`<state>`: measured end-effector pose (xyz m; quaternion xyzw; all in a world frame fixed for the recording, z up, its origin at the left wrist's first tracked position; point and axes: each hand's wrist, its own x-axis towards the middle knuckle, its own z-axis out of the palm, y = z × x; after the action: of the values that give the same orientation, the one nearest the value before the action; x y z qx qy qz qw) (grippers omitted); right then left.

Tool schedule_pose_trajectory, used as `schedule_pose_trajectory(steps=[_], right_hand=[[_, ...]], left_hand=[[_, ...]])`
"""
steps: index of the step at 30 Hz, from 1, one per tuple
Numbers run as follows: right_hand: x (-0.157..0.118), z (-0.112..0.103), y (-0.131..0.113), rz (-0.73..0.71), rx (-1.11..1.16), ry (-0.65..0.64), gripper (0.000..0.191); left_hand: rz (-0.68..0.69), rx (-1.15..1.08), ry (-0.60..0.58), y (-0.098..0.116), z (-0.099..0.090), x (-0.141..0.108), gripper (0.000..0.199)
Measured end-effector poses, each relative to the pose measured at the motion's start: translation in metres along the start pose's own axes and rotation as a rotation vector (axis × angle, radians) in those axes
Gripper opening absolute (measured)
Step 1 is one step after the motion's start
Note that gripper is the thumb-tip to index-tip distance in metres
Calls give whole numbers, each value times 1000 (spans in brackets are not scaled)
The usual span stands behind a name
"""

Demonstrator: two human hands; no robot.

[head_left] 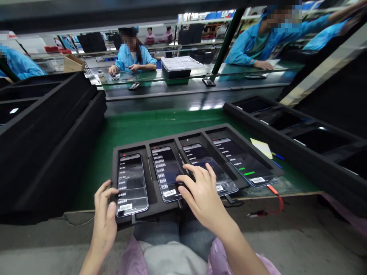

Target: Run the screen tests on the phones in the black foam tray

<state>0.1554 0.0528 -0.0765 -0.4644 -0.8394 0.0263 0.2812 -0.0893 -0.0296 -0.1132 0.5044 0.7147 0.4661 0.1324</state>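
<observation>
Four phones with lit list screens lie in a black foam tray [189,135] with four compartments. My left hand [105,214] is at the left edge of the leftmost phone [132,183], fingers apart, one fingertip over its screen edge. My right hand [200,191] hovers with spread, bent fingers between the second phone [164,172] and the third phone [222,175], covering part of both. Green lines show on the rightmost phone [243,162], with a red cable [276,194] at its lower end. Neither hand grips anything.
Stacked black trays [51,145] stand at the left; another tray [286,122] holding phones is at the right. Yellow paper [261,148] and a blue pen [278,156] lie beside the foam tray. Beyond the green mat [137,126], people in blue work across a dark conveyor [160,99].
</observation>
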Motion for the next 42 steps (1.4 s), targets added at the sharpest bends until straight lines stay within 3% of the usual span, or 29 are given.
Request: schedule_pose_trajectory(steps=[4, 11, 16, 24, 27, 34, 42], right_hand=[[0, 4, 1, -2, -25, -2, 46], [-1, 8, 0, -1, -85, -6, 44], [-1, 9, -2, 8, -100, -5, 42], [3, 9, -5, 110, -186, -17, 40], [4, 8, -6, 123, -199, -10, 39], [7, 6, -8, 125, -220, -24, 37], [11, 5, -5, 102, -259, -34, 37]], left_hand=[[22, 52, -81, 8, -2, 0, 37], [25, 27, 62, 9, 0, -2, 33], [66, 101, -61, 11, 0, -1, 34], [66, 70, -32, 0, -1, -2, 30], [37, 44, -4, 9, 0, -4, 29], [-3, 84, -79, 31, 1, -6, 34], [47, 119, -88, 11, -3, -3, 32]])
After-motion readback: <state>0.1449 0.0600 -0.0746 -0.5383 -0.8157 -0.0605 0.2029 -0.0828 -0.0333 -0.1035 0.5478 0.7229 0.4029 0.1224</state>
